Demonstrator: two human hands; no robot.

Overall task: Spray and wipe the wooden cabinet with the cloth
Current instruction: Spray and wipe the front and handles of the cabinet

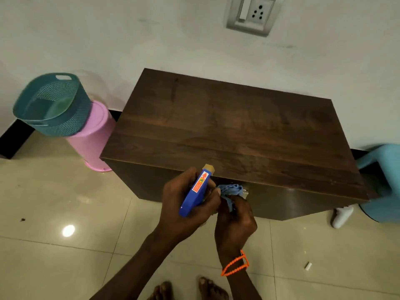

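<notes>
A dark wooden cabinet [233,131] stands against the white wall, its top bare. My left hand [184,211] grips a blue spray bottle [195,191] just in front of the cabinet's front edge, with the tan nozzle pointing toward the top. My right hand [234,221], with an orange band on the wrist, holds a bunched blue cloth [229,192] beside the bottle, against the cabinet's front face. The two hands touch each other.
A pink bin [95,139] with a teal basket [52,105] tilted on top stands left of the cabinet. A light blue plastic seat [383,182] stands at the right, a white object [342,216] on the floor beside it. A wall socket [252,14] is above. Glossy tiled floor.
</notes>
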